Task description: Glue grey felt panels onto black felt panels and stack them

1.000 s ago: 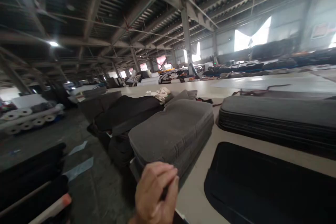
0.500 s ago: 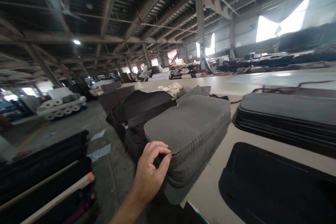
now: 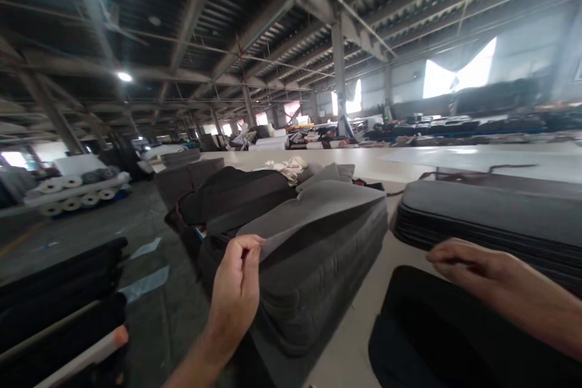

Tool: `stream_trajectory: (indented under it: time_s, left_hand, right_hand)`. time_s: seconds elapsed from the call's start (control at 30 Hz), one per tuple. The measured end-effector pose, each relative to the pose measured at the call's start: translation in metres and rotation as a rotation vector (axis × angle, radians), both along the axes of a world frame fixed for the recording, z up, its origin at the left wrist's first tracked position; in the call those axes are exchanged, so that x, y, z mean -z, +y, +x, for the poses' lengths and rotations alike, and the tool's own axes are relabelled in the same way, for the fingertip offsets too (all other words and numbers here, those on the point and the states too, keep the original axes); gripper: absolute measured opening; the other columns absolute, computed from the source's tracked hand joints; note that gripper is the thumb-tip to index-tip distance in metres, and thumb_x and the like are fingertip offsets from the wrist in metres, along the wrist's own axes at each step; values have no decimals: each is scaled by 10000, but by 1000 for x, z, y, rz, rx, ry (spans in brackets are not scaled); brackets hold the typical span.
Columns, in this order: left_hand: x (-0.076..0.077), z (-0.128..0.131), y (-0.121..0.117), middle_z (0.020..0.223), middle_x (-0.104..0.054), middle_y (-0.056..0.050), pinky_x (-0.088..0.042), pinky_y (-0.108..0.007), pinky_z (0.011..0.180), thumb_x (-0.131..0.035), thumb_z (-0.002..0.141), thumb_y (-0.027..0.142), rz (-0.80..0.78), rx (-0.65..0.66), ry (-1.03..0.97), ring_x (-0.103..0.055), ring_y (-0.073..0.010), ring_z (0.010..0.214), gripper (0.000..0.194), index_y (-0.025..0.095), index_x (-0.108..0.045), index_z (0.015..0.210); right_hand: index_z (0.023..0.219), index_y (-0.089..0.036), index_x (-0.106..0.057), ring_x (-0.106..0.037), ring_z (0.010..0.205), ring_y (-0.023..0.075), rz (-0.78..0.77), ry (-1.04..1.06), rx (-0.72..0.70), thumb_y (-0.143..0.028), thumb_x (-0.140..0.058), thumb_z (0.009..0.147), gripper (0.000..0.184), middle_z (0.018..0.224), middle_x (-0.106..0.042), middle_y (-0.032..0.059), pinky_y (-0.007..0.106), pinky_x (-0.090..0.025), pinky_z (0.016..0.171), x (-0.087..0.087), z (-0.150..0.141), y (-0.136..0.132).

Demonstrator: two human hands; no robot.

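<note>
My left hand point(image 3: 236, 291) pinches the near left corner of a grey cut fabric sheet point(image 3: 309, 209) between thumb and fingers. That corner is lifted, and a gap shows between the sheet and the stack of similar grey sheets point(image 3: 313, 291) below it. Farther back, the sheet still lies on the stack. My right hand point(image 3: 500, 285) is over a black panel with rounded corners point(image 3: 400, 327) on the table. Its fingers are closed together, and whether anything is between them cannot be made out.
A stack of dark panels point(image 3: 491, 203) stands at the table's right. Dark fabric point(image 3: 245, 197) and a bunched cream cloth point(image 3: 288, 168) lie behind the grey stack. To the left, black rolls point(image 3: 59, 291) lie beside the table, with white rolls point(image 3: 73, 194) farther off.
My left hand has taken the top grey sheet's corner and raised it off the stack. My right hand has come into view from the right. The view has shifted slightly.
</note>
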State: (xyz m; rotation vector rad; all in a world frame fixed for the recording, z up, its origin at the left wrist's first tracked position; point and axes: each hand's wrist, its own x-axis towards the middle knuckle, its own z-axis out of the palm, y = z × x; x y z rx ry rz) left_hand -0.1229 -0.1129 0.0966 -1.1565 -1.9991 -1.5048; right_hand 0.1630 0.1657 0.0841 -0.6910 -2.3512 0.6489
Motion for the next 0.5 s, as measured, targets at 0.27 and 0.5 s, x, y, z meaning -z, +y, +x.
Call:
stream_trajectory:
  time_s: [0.27, 0.5]
  left_hand:
    - [-31, -18, 22, 1178, -685, -67, -543, -425, 970, -492, 993, 497, 207, 99, -85, -645, -236, 1142, 267, 231, -519, 986]
    - [-19, -23, 1, 1024, -697, -44, -493, -303, 873, -511, 983, 530, 197, -29, -45, -651, -205, 999, 315, 227, -595, 996]
  right_hand:
    - [837, -210, -693, -581, 977, 242, 61, 92, -428, -179, -533, 810, 165, 941, -672, 57, 383, -435, 940, -45, -125, -37]
    - [819, -208, -648, -672, 796, 242, -627, 382, -264, -238, -592, 765, 84, 824, -690, 78, 413, -572, 831, -26, -190, 22]
